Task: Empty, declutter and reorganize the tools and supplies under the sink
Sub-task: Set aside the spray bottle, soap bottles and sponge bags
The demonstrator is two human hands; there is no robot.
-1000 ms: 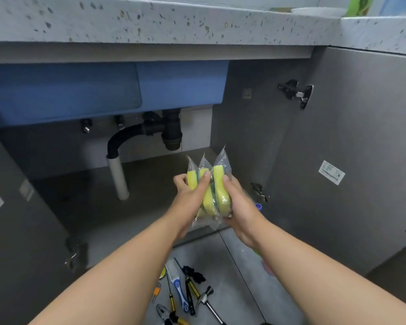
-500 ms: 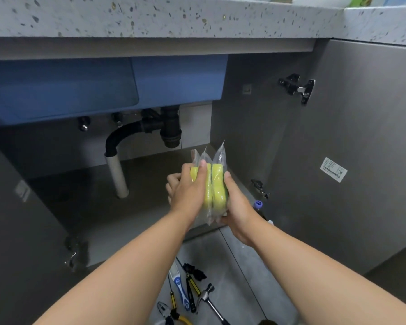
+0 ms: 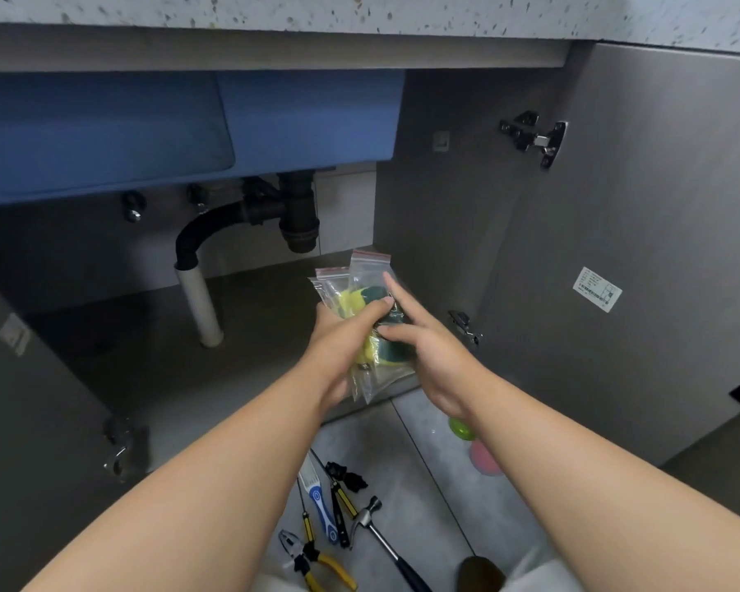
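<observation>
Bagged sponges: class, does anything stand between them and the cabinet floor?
Nothing visible does. The left hand grips the clear-bagged yellow-and-green sponges before the grey cabinet floor; the white drain pipe stands off to the left.

A speckled countertop [image 3: 359,10] ran above the grey cabinet [image 3: 436,215]. A blue sink basin [image 3: 103,134] hung over a black drain pipe [image 3: 300,224]. The right door [image 3: 658,185] stood open; grey tiles [image 3: 406,463] covered the floor.

Clear zip bags [image 3: 366,271] with red seal strips, yellow-and-green sponges [image 3: 350,302] inside, are held bunched upright before the open cabinet [image 3: 436,232] — hand tools [image 3: 317,506] lie on the floor [image 3: 424,506] below.
</observation>
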